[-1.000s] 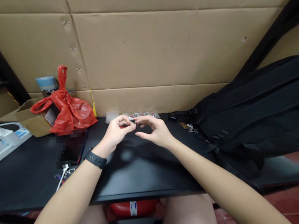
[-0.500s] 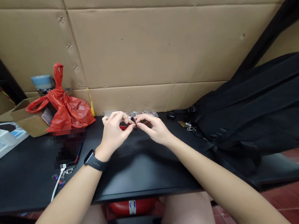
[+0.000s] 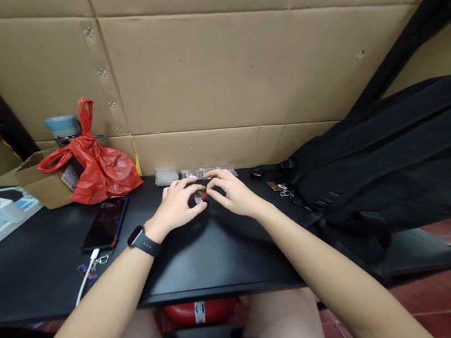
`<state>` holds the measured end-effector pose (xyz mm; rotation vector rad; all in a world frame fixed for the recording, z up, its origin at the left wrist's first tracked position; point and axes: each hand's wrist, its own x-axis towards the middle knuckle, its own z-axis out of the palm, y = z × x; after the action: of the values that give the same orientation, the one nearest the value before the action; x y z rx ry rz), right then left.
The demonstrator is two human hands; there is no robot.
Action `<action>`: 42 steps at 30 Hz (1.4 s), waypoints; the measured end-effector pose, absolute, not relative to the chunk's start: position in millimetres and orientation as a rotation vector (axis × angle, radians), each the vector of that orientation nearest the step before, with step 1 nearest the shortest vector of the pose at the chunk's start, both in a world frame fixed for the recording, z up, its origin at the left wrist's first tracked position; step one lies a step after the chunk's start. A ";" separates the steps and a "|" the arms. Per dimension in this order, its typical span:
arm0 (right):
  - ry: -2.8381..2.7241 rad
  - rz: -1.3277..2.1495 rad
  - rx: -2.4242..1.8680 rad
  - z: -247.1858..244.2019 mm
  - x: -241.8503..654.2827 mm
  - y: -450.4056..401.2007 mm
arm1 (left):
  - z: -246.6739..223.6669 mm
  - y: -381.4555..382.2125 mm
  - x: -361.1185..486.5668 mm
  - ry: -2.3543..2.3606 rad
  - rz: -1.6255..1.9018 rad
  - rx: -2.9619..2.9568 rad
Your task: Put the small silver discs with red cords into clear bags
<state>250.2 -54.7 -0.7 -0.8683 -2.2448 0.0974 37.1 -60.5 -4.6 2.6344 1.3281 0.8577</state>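
Note:
Near the back of the black table [image 3: 220, 253], both hands are gathered around a small round item [image 3: 200, 198] with clear, silvery and red parts. Its exact kind is too small to make out. My left hand [image 3: 178, 205], with a dark watch [image 3: 142, 240] on the wrist, curves around its left side, thumb and index finger apart. My right hand [image 3: 231, 193] has its fingertips at the red edge, seemingly pinching it. Behind the hands lie several small clear plastic packets [image 3: 190, 174] and a stack of clear, whitish pieces [image 3: 166, 176].
On the left are a phone [image 3: 105, 225] with a white cable, a red plastic bag [image 3: 101, 167], a cardboard box [image 3: 45, 180] and a power strip [image 3: 1, 220]. A black backpack [image 3: 396, 162] fills the right side. A cardboard wall [image 3: 216, 75] rises behind.
A dark disc edge pinched between both hands is no longer visible; the small item now shows clear and red parts, slightly lower. My left thumb and index finger have spread apart.

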 end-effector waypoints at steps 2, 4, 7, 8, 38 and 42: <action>-2.329 0.108 -0.924 -1.7 255.8 -51.4 | -5.8 -54.6 30.4 1.371 0.881 2.645; -2.382 0.149 -0.956 -1.4 260.9 -48.0 | -6.2 -49.2 23.2 1.487 0.891 2.654; -2.439 0.227 -0.977 -0.9 268.6 -41.5 | -9.2 -42.2 15.1 1.661 0.812 2.696; -2.443 0.240 -1.001 -1.6 271.5 -38.8 | -11.0 -40.1 13.7 1.696 0.778 2.706; -2.055 0.193 -1.474 -45.2 322.9 16.7 | -14.5 -32.0 32.7 1.582 1.082 2.432; -2.083 0.169 -1.495 -43.3 324.3 17.1 | -10.7 -37.4 35.4 1.523 1.114 2.344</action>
<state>324.3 17.1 -43.3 -1.4954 -2.0827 0.1687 35.4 -37.4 -10.7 2.3442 1.5233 1.1140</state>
